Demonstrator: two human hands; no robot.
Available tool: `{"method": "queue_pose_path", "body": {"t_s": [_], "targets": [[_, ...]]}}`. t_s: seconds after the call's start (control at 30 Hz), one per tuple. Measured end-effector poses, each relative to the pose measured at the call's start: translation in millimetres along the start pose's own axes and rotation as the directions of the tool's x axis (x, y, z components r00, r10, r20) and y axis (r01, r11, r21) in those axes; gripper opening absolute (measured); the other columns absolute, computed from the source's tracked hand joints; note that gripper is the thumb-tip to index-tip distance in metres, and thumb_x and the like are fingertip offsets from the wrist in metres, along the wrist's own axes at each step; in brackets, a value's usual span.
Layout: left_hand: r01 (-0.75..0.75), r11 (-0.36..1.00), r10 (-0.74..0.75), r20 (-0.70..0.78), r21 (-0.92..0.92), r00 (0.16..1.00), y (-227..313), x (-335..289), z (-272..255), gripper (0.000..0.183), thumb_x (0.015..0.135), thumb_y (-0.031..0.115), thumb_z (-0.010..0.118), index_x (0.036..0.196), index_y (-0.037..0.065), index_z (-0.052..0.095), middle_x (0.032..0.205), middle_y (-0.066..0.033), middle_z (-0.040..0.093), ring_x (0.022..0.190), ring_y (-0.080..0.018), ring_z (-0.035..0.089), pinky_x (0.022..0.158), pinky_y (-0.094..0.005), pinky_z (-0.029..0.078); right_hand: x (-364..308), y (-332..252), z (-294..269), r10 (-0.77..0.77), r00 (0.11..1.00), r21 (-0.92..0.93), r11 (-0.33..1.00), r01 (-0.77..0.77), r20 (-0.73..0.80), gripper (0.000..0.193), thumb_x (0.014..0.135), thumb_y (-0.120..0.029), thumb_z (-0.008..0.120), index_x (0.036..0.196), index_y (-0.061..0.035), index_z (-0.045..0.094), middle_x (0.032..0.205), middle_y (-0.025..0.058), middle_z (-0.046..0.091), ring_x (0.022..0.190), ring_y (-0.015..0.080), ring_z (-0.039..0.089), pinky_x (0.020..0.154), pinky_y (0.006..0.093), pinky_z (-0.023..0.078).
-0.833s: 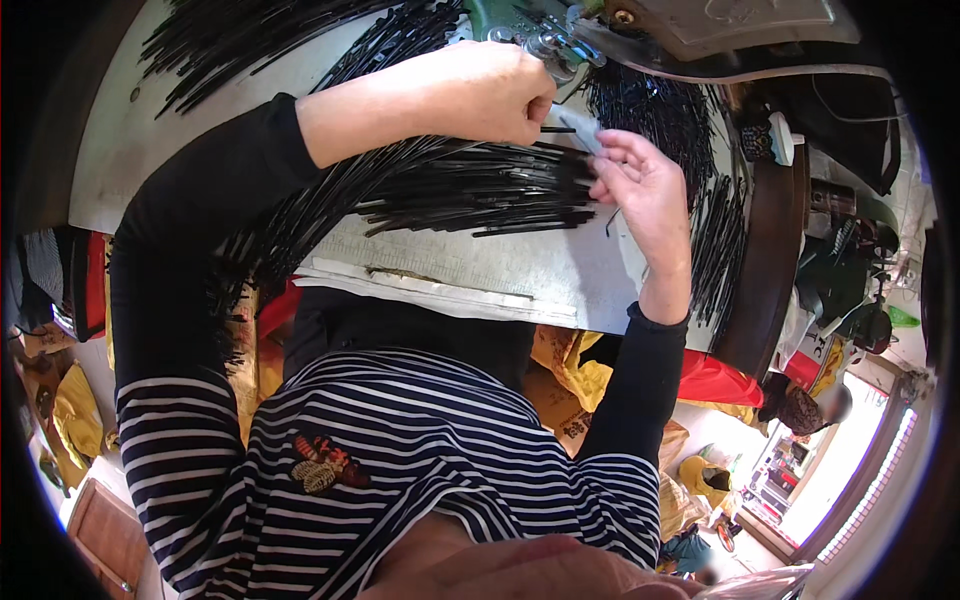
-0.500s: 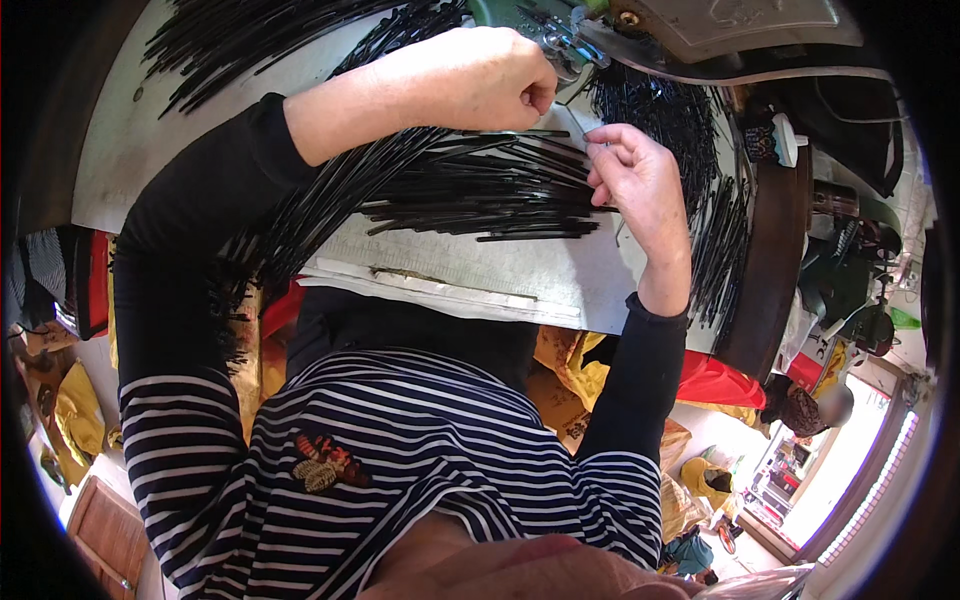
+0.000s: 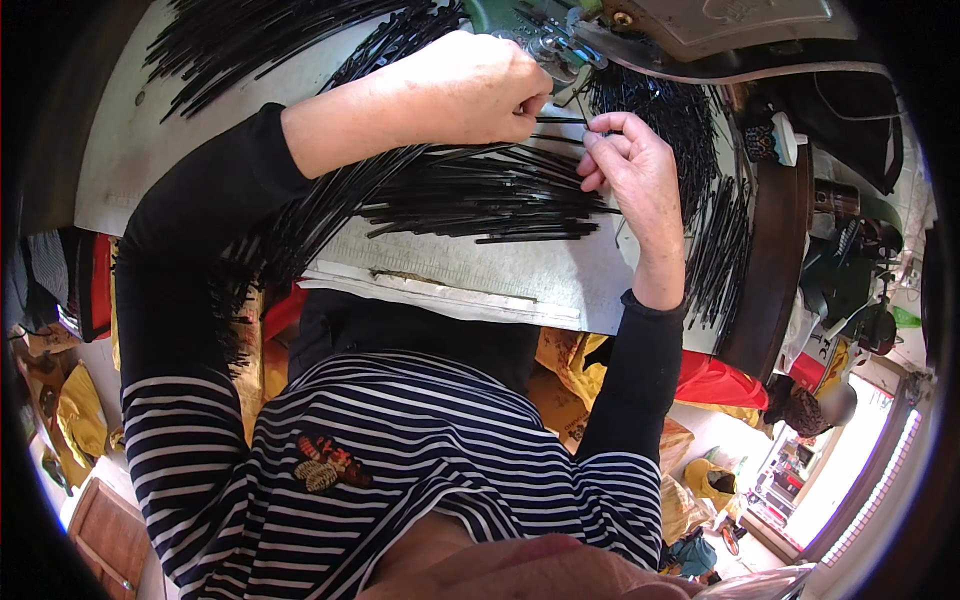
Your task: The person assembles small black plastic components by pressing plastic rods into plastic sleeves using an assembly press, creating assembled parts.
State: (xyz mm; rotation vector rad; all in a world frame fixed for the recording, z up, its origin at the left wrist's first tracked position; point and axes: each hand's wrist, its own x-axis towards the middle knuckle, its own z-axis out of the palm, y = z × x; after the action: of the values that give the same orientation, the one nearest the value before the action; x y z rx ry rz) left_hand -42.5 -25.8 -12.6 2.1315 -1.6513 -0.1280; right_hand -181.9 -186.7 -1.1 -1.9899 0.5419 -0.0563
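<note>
My left hand (image 3: 485,92) is curled closed at the upper middle. A thin black strip (image 3: 563,120) runs between it and my right hand (image 3: 632,160), whose thumb and forefinger pinch the other end. The far part of the strip is hidden inside my left fist. Below both hands lies a loose pile of similar long black strips (image 3: 470,195) on a pale work surface (image 3: 390,250). Just beyond my fingertips stands a green machine (image 3: 490,14) with small metal parts.
More black strips (image 3: 250,40) spread at the far left. Others (image 3: 720,250) lie at the right beside a dark wooden edge (image 3: 775,260). A metal machine arm (image 3: 740,25) overhangs the far right. A pale measuring strip (image 3: 430,288) runs along the near edge.
Between my hands, the held piece has gone from a slanting line to a nearly level strip. My right fingertips have shifted slightly up and left; my left hand is nearly in place.
</note>
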Motion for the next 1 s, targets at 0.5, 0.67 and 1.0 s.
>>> {"method": "queue_pose_path", "body": {"t_s": [0.5, 0.67, 1.0], "targets": [[-0.009, 0.974, -0.005, -0.057, -0.228, 0.998, -3.4, -4.6, -8.8, 0.015, 0.071, 0.014, 0.059, 0.076, 0.002, 0.067, 0.066, -0.0141, 0.063, 0.063, -0.0287, 0.063, 0.063, -0.034, 0.052, 8.1, 1.2, 16.2, -0.011, 0.991, 0.48, 0.876, -0.054, 0.132, 0.017, 0.087, -0.017, 0.057, 0.094, -0.0015, 0.054, 0.068, 0.0053, 0.06, 0.053, 0.0117, 0.057, 0.052, 0.0203, 0.045], [-0.019, 0.98, 0.017, -0.013, -0.197, 1.0, -3.9, -6.7, -15.6, 0.017, 0.078, 0.013, 0.06, 0.084, -0.001, 0.067, 0.07, -0.014, 0.064, 0.06, -0.0243, 0.063, 0.062, -0.0313, 0.051, 9.2, -1.6, 21.4, -0.017, 0.99, 0.528, 0.847, -0.06, 0.14, 0.016, 0.087, -0.018, 0.058, 0.09, -0.0018, 0.056, 0.068, 0.005, 0.06, 0.054, 0.011, 0.057, 0.052, 0.0204, 0.045], [-0.038, 0.933, 0.043, 0.006, -0.358, 0.999, -12.2, -1.0, -13.8, 0.019, 0.078, 0.016, 0.055, 0.083, 0.002, 0.067, 0.06, -0.0122, 0.061, 0.053, -0.0207, 0.061, 0.055, -0.0299, 0.051, 9.1, -2.2, 28.0, -0.03, 0.997, 0.612, 0.791, -0.017, 0.067, 0.015, 0.086, -0.017, 0.059, 0.089, -0.0025, 0.056, 0.068, 0.0053, 0.06, 0.053, 0.0114, 0.056, 0.051, 0.0205, 0.045]]}}
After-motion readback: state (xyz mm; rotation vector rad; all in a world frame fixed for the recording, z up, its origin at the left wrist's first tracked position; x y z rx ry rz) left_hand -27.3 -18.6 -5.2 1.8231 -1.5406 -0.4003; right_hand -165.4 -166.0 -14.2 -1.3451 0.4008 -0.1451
